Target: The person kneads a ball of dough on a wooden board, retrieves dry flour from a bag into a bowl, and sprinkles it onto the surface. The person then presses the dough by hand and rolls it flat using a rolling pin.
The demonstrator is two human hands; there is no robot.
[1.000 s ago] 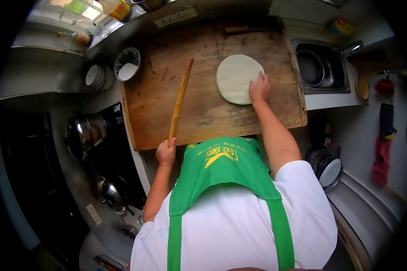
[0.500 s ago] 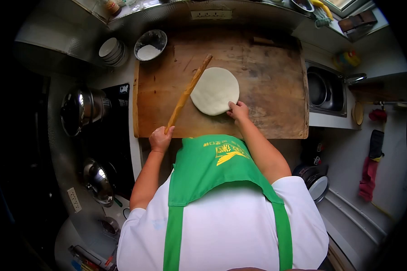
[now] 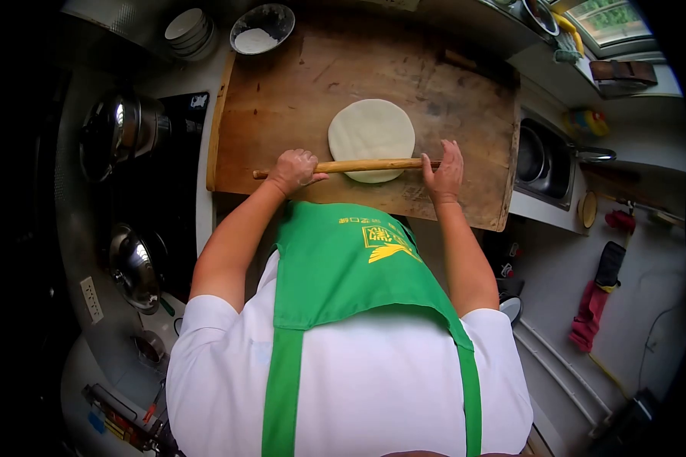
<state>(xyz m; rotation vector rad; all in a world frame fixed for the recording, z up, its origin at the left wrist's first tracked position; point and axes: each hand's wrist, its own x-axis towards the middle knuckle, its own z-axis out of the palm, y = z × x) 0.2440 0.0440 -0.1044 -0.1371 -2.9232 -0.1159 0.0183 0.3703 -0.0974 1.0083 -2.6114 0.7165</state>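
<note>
A round, flat sheet of dough [image 3: 372, 131] lies on the wooden board. Across its near part runs a wooden rolling pin [image 3: 370, 164], roughly level from left to right. My left hand [image 3: 296, 170] is closed round the pin near its left end. At the pin's right end is my right hand [image 3: 444, 174], its fingers stretched out away from me and its thumb against the wood. The pin passes between that thumb and the fingers.
The wooden board [image 3: 282, 107] fills the worktop. A bowl of flour [image 3: 261, 30] stands at the back left, beside stacked bowls [image 3: 189, 34]. A stove with a pot [image 3: 126, 129] is to the left. A sink [image 3: 545, 160] lies right.
The rolling pin has turned from a steep slant to lying crosswise over the dough. My right hand has left the dough's edge for the pin's right end. The view has shifted.
</note>
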